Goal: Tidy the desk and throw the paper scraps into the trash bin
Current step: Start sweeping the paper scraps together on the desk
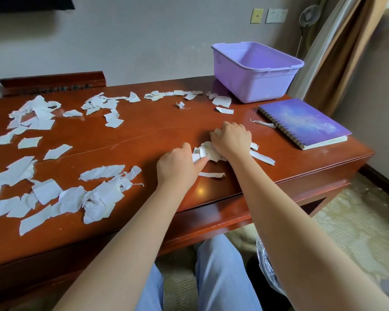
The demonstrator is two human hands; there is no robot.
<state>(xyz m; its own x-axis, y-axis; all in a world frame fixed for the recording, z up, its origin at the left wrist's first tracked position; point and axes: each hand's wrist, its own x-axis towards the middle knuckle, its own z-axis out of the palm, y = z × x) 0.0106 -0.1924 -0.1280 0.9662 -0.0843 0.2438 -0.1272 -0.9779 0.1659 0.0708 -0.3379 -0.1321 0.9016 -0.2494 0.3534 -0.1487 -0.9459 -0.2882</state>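
Torn white paper scraps (47,191) lie scattered over the red-brown wooden desk (144,135), thickest at the left. A small crumpled bunch of scraps (206,151) sits right of centre. My right hand (231,140) lies over this bunch with fingers curled down onto it. My left hand (177,163) presses against the bunch's left side, thumb touching the paper. A loose strip (211,175) lies just in front of the hands. A bin with a clear plastic liner (266,261) shows on the floor under my right forearm, mostly hidden.
A lilac plastic tub (256,70) stands at the desk's back right. A purple spiral notebook (303,123) lies at the right edge. A wooden rail (52,83) runs along the back left. My legs in blue jeans (220,272) are below the desk front.
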